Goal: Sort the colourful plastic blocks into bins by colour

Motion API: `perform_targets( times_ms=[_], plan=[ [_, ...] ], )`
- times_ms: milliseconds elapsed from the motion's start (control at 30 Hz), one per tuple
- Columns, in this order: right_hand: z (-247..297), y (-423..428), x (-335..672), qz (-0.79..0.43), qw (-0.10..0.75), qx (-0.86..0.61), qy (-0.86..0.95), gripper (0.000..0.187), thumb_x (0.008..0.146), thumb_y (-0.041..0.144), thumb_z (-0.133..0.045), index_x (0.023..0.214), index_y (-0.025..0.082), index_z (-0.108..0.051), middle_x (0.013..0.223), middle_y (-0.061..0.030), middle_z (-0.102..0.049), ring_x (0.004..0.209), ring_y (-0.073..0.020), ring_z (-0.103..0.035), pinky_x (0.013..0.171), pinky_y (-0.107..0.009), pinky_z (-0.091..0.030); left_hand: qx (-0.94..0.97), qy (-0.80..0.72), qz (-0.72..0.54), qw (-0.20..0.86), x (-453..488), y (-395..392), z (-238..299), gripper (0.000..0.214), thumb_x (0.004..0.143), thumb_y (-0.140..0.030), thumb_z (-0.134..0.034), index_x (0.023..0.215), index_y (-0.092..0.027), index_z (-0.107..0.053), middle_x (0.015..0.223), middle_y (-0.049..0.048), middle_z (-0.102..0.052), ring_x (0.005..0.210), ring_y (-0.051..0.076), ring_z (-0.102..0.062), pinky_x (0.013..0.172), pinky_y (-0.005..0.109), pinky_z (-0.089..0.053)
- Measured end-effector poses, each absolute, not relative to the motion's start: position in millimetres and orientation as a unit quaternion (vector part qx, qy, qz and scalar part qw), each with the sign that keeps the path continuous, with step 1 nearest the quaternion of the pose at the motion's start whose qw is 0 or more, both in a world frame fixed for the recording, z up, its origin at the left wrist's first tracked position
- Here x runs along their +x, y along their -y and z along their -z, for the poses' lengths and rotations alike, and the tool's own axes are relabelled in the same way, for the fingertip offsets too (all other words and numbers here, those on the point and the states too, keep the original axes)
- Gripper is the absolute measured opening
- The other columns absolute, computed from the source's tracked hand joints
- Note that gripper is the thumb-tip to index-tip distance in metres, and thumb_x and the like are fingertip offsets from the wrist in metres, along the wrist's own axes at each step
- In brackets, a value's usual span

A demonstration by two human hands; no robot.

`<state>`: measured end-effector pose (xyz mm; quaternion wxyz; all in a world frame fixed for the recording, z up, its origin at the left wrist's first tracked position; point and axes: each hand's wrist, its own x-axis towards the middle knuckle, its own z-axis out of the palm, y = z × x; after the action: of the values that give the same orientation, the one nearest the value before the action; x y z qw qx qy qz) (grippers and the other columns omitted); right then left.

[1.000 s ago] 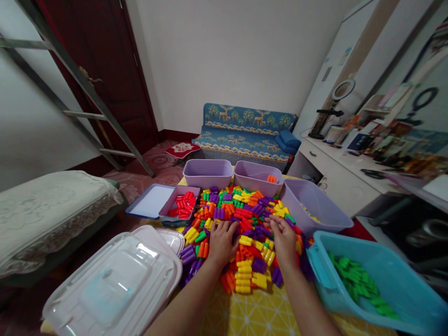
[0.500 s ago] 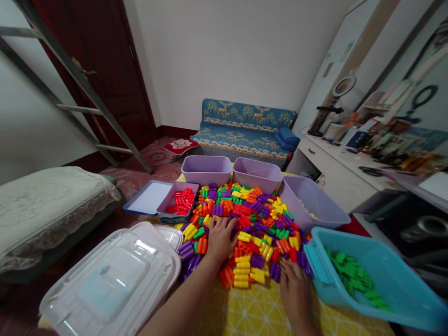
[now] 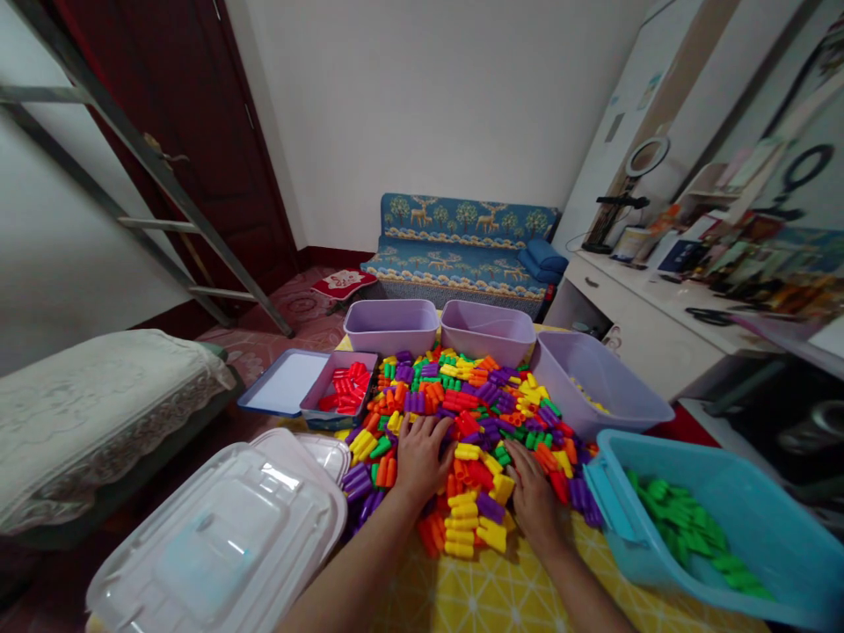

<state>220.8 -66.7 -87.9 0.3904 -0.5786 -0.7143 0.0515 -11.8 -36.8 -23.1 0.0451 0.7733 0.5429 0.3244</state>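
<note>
A wide heap of coloured plastic building blocks [image 3: 462, 400] in red, orange, yellow, green and purple covers the table in front of me. My left hand [image 3: 423, 453] lies on the left-middle of the heap, fingers spread and pointing away from me. On the heap's right side rests my right hand [image 3: 533, 492], its fingers stretched over blocks near a small green piece. Neither hand visibly lifts anything. Yellow blocks [image 3: 460, 527] and a purple block [image 3: 490, 507] lie between the two wrists.
Purple bins [image 3: 390, 327] line the far edge. A teal bin [image 3: 616, 501] with green blocks stands right. At left are an open tin [image 3: 338, 420] of red blocks and stacked white lids [image 3: 217, 527]. A yellow patterned cloth [image 3: 481, 598] covers the table. Beyond stands a blue sofa [image 3: 454, 251].
My right hand has moved forward and slightly left, from the heap's near edge onto the blocks. My left hand stays in nearly the same place. The view has shifted slightly.
</note>
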Motion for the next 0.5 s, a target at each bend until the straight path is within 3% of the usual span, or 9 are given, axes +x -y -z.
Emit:
perform_targets(
  times_ms=[167, 367, 500],
  plan=[
    [86, 70, 217, -0.019, 0.338, -0.586, 0.736, 0.048, 0.094, 0.016, -0.03, 0.139, 0.02, -0.045, 0.139, -0.009, -0.051, 0.133, -0.0187, -0.042, 0.111, -0.043, -0.039, 0.77, -0.544, -0.324, 0.075, -12, 34, 21, 0.027, 0.09, -0.029, -0.055, 0.116, -0.031, -0.062, 0.108, 0.0009, -0.067, 0.105, 0.022, -0.056, 0.107, 0.049, -0.027],
    [81, 72, 215, 0.024, 0.288, -0.597, 0.748, 0.049, 0.094, 0.015, -0.032, 0.142, 0.021, -0.04, 0.142, -0.0075, -0.048, 0.135, -0.0186, -0.039, 0.112, -0.042, -0.037, 0.775, -0.518, -0.356, 0.067, -15, 39, 8, 0.027, 0.091, -0.028, -0.054, 0.116, -0.032, -0.063, 0.113, 0.0012, -0.067, 0.114, 0.022, -0.054, 0.113, 0.055, -0.019],
    [81, 72, 214, 0.038, 0.288, -0.596, 0.748, 0.047, 0.093, 0.014, -0.032, 0.139, 0.02, -0.041, 0.14, -0.0078, -0.049, 0.134, -0.0179, -0.04, 0.112, -0.04, -0.037, 0.777, -0.501, -0.377, 0.052, -26, 22, -2, 0.027, 0.092, -0.025, -0.052, 0.115, -0.029, -0.063, 0.115, 0.0025, -0.065, 0.111, 0.021, -0.055, 0.11, 0.049, -0.029]
  ],
)
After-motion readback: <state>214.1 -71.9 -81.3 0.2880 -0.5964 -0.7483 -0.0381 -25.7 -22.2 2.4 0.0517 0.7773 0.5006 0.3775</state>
